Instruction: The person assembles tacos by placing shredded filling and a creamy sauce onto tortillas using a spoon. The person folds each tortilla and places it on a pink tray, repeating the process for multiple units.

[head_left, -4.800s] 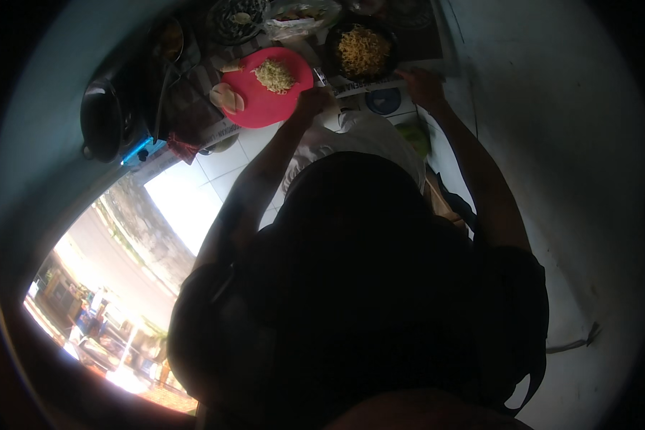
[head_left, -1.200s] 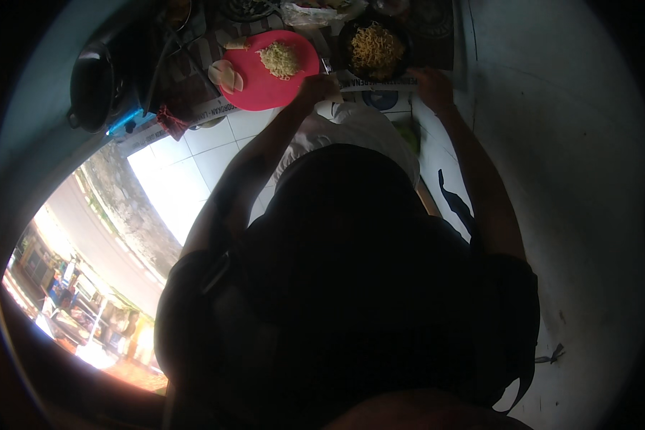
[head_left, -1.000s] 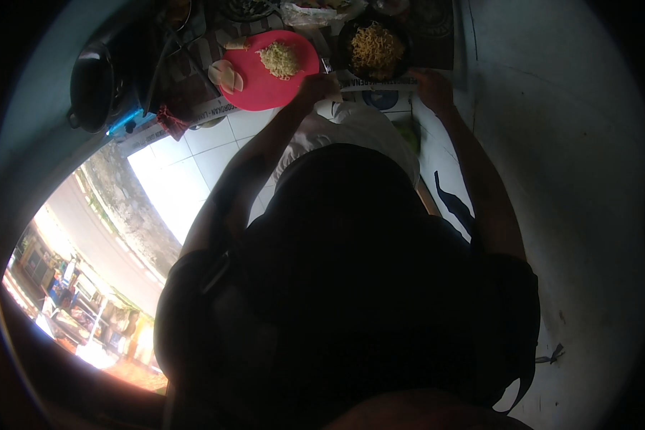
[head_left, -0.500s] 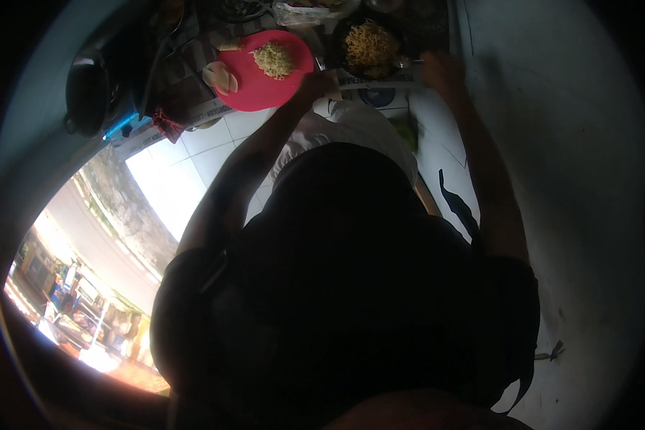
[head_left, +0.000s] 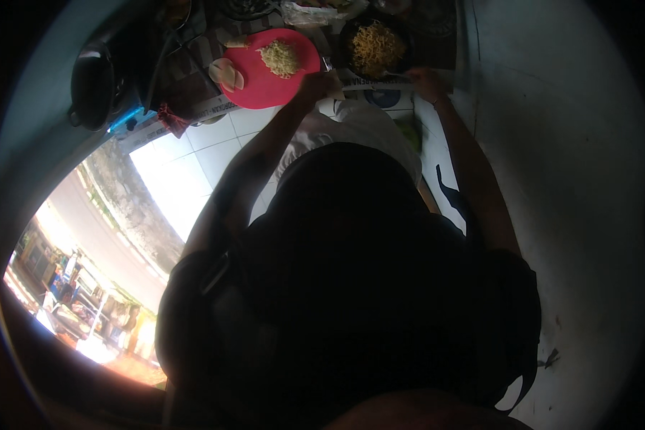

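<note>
On the far left, out beyond the tiles, there's a sunlit street [head_left: 107, 222], glaring hard against this dim little room. Next along, a black wok [head_left: 89, 93] in deep shadow, a bright blue strip [head_left: 125, 118] glowing just beside it, then a red patterned cloth [head_left: 172, 120] at the counter's edge. White floor tiles [head_left: 215, 140] shine below.

And here's the writing: a printed sheet [head_left: 211, 110] covers the counter [head_left: 433, 50], bold dark capitals running along its pale front border, bent by the lens, picking up again under the right hand.

On to the round pink board [head_left: 265, 93], bright as anything, lying on that sheet: pale discs [head_left: 226, 74] overlapping at its left rim, a small pale roll [head_left: 236, 41] above them, a heap of pale shreds [head_left: 279, 59] towards the top. At its lower right, the left hand [head_left: 314, 87], fingers closed around a pale flat piece [head_left: 334, 84]. Behind, a clear plastic bag [head_left: 322, 13], contents blurred.

Now the black pan [head_left: 347, 54], filled with golden noodles [head_left: 375, 46]! A spoon [head_left: 394, 73] dips at its near rim, its handle gripped by the right hand [head_left: 430, 86], well apart from the left. Far right, a scuffed pale wall [head_left: 552, 143] curves away.
</note>
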`<act>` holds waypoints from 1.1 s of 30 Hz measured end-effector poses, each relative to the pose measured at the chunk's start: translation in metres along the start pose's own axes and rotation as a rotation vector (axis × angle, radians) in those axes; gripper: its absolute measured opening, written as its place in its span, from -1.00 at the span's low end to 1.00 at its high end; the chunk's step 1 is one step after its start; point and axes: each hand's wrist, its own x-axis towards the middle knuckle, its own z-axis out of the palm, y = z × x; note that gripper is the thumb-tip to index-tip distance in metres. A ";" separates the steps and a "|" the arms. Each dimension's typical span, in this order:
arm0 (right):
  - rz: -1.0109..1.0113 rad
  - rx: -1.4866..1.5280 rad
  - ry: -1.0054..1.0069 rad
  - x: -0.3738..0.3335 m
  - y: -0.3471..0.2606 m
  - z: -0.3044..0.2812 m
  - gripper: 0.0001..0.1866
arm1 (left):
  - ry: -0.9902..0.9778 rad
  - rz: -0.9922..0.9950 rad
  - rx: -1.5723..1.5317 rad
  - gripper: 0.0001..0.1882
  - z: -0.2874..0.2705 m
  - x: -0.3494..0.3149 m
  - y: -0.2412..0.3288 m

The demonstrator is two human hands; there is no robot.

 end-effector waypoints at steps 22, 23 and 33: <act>0.036 0.308 0.272 -0.063 -0.048 -0.055 -0.76 | -0.120 0.558 0.273 -0.81 -0.001 0.043 0.013; 0.002 0.251 0.275 -0.064 -0.052 -0.064 -0.76 | -0.121 0.537 0.261 -0.80 -0.001 0.047 0.016; 0.031 0.086 0.290 -0.069 -0.078 -0.122 -0.74 | -0.143 0.642 0.204 -0.68 0.005 0.056 0.058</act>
